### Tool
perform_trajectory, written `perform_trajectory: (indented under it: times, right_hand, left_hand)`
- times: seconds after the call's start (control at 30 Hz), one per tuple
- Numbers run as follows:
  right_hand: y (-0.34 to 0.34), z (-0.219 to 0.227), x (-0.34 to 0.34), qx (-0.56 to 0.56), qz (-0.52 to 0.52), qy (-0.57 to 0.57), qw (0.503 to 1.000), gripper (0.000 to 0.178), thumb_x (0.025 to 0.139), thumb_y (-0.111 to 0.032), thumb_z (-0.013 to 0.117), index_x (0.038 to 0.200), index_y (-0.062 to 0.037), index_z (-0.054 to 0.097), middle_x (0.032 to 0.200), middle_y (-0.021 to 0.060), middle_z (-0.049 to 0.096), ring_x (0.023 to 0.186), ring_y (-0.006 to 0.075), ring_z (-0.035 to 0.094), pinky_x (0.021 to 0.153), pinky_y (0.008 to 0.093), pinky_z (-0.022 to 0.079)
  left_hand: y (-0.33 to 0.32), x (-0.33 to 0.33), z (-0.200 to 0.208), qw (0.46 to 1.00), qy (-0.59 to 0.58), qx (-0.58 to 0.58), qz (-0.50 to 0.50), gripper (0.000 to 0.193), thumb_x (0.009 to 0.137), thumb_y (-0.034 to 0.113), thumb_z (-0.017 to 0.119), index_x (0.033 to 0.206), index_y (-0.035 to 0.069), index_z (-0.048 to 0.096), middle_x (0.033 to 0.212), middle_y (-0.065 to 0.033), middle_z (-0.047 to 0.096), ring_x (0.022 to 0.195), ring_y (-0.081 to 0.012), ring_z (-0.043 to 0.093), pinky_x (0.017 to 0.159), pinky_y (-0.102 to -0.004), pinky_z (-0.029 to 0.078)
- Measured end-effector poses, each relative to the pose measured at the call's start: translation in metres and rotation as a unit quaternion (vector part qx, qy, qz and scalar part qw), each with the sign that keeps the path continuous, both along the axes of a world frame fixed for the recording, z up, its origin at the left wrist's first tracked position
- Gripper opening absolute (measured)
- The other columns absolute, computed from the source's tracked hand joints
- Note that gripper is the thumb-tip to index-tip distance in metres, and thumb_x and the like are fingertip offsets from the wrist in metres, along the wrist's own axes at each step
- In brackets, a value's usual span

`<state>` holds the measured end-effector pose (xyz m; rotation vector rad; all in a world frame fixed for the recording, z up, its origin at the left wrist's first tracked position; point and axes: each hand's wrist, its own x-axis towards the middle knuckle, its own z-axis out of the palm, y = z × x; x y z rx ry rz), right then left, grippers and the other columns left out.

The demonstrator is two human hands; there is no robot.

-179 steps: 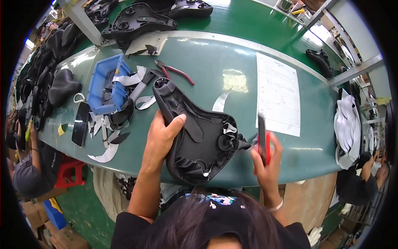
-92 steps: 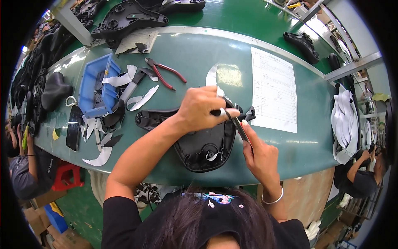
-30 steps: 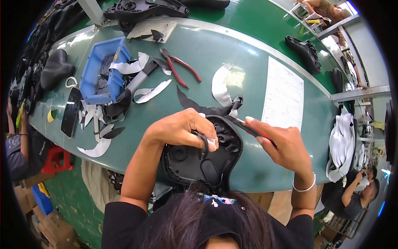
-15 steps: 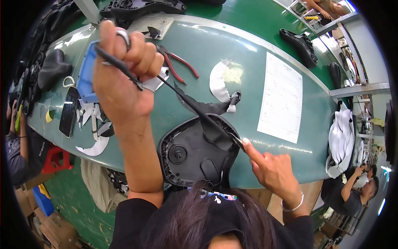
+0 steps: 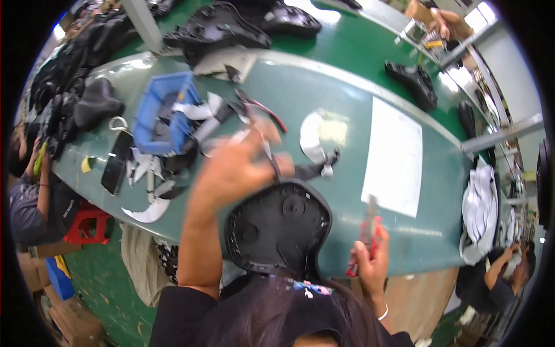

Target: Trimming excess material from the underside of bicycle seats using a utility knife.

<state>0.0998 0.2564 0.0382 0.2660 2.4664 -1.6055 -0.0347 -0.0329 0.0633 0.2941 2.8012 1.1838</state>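
In front of me lies a black moulded seat base (image 5: 272,234), its hollow, ribbed side up, with a pale stapled-looking rim. My left hand (image 5: 234,168) is smeared by motion just beyond its far left edge. A dark strip shows at its fingers, but whether they grip it is unclear. My right hand (image 5: 373,263) closes round red-handled scissors (image 5: 370,231), blades pointing away from me, to the right of the base. Black and white trimmed scraps (image 5: 312,170) lie past the base's far edge. Red-handled pliers (image 5: 272,113) rest beyond my left hand.
A blue bin (image 5: 141,118) with scraps stands at left, near a phone (image 5: 115,162) and white offcuts (image 5: 147,213). A printed sheet (image 5: 393,156) lies at right. More black seat parts (image 5: 219,32) sit across the far edge; stacked white pieces (image 5: 481,208) hang at far right.
My left hand has come down from upper left toward the base, and the black strip stretched from it no longer crosses the base. My right hand has drawn back to the right with the scissors.
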Motion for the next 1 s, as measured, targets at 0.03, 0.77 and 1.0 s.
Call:
perform_trajectory:
  times: [0.03,0.77,1.0]
  right_hand:
    - [0.002,-0.003,-0.007,-0.061,-0.07,0.028,0.995,0.048,0.091,-0.013,0.056,0.135,-0.0084,0.037,0.082,0.0093,0.06,0.058,0.0101,0.054,0.051,0.0244,0.046]
    - [0.0,-0.071,-0.037,-0.146,-0.224,0.094,0.959,0.041,0.091,-0.015,0.057,0.125,0.0012,0.04,0.071,0.0063,0.057,0.051,0.0101,0.054,0.048,0.0228,0.047]
    - [0.007,-0.07,-0.029,-0.102,-0.219,0.085,0.967,0.042,0.089,-0.013,0.06,0.123,0.0023,0.041,0.07,0.0069,0.059,0.052,0.0102,0.057,0.049,0.0246,0.049]
  left_hand:
    - [0.008,0.002,-0.028,0.989,-0.066,-0.103,-0.084,0.045,0.08,0.05,0.063,0.101,0.01,0.063,0.089,-0.0182,0.065,0.086,-0.0344,0.062,0.078,-0.0421,0.047]
    - [-0.11,-0.277,-0.062,0.532,0.131,0.642,0.536,0.072,0.07,0.043,0.079,0.123,0.005,0.047,0.116,-0.0116,0.054,0.096,-0.0286,0.056,0.073,-0.0497,0.051]
    - [-0.168,-0.386,-0.077,0.689,0.322,0.509,0.404,0.072,0.081,0.045,0.069,0.132,0.003,0.04,0.123,-0.0146,0.05,0.108,-0.0243,0.052,0.09,-0.0361,0.045]
